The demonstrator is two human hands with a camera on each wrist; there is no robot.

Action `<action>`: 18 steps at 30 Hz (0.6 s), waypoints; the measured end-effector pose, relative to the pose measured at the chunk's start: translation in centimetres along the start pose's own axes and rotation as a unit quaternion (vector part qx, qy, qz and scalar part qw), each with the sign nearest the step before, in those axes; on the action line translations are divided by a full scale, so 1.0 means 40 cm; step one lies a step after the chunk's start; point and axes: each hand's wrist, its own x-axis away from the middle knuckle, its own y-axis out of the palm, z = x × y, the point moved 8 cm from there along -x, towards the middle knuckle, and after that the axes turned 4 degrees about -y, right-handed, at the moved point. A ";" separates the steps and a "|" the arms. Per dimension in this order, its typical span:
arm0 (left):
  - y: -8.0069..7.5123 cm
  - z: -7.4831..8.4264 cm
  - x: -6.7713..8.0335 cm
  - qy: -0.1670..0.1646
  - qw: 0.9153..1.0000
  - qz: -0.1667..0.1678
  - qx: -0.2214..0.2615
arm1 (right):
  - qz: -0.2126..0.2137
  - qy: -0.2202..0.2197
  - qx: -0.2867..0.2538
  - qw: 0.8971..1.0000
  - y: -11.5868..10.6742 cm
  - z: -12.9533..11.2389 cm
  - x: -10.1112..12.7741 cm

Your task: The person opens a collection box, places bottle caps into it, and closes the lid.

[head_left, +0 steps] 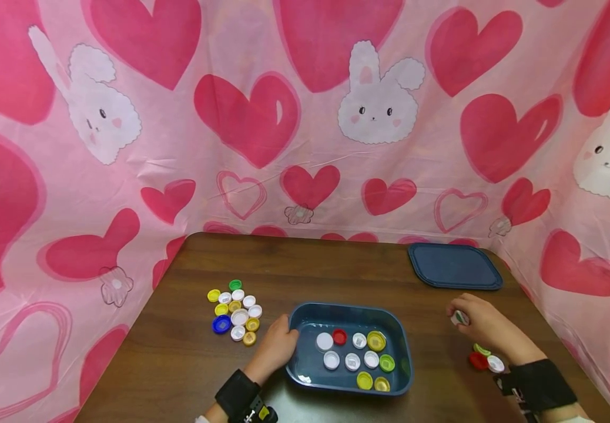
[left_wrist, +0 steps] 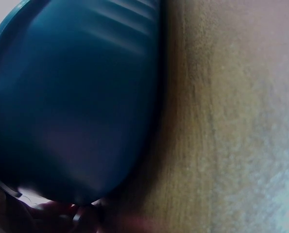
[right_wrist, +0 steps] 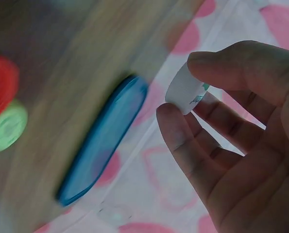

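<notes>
My left hand [head_left: 277,343] grips the left rim of a dark blue plastic container [head_left: 305,365], which sits on the table with several white, yellow, red and green bottle caps spread over its floor. In the left wrist view the container's outer wall [left_wrist: 86,107] fills the left side, fingers dark at its lower edge. To the right of the container, my right hand [head_left: 483,324] is raised over the table. Between its thumb and forefinger it pinches a white bottle cap [right_wrist: 181,91] with a green mark. Near that wrist lie a red cap [head_left: 478,361], a white cap [head_left: 496,363] and a green cap [head_left: 481,349].
Left of the container is a cluster of several bottle caps, among them a blue cap [head_left: 221,324] and a green cap [head_left: 235,285]. A dark blue lid [head_left: 455,265] lies at the back right corner of the wooden table [head_left: 305,270]. Pink heart-patterned cloth [head_left: 305,129] hangs behind.
</notes>
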 end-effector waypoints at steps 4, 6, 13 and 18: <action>0.003 0.000 0.000 0.000 1.000 -0.004 0.003 | 0.010 -0.045 -0.002 0.999 -0.001 -0.058 -0.052; 0.003 -0.002 0.000 -0.003 1.000 -0.006 0.003 | 0.001 -0.051 -0.010 0.999 0.001 -0.085 -0.077; 0.001 -0.001 -0.001 -0.002 1.000 0.000 0.000 | -0.025 -0.080 -0.048 0.995 0.009 -0.191 -0.148; 0.004 -0.001 -0.002 0.001 1.000 -0.003 0.002 | -0.052 -0.103 -0.050 0.992 0.035 -0.273 -0.192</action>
